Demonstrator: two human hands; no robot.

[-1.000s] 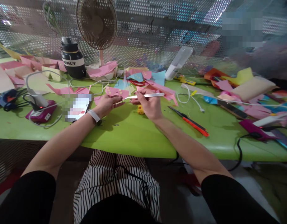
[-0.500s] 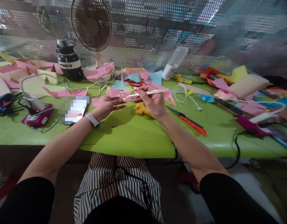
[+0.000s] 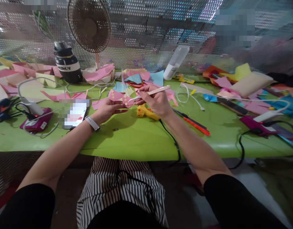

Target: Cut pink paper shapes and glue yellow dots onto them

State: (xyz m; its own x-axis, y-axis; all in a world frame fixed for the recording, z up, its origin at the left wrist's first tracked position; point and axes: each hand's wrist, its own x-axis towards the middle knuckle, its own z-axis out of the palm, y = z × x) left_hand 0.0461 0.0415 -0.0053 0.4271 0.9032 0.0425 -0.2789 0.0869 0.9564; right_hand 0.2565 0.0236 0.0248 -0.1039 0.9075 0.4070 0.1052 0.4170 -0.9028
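Note:
My left hand [image 3: 107, 110], with a white watch band on its wrist, holds a pink paper piece [image 3: 116, 95] dotted with small yellow shapes. Pinched in my right hand [image 3: 156, 101] is a pale tool like tweezers [image 3: 159, 90]. Its thin tip touches or nearly touches the right end of the pink paper, beside my left fingertips. Just below my right hand, a yellow glue gun [image 3: 146, 113] lies on the green table [image 3: 127, 140]. A lit phone [image 3: 76, 114] is left of my left wrist.
A black bottle [image 3: 68, 65] and a fan [image 3: 89, 28] stand at the back left. Right of my right hand lies an orange and black cutter [image 3: 194, 124]. Purple power strips [image 3: 43, 122] with cables sit at both sides. Coloured paper is strewn along the back.
The tool in my right hand is tilted more steeply, its back end raised. My right hand has shifted slightly, showing more of the glue gun and its cord. The view has moved a little.

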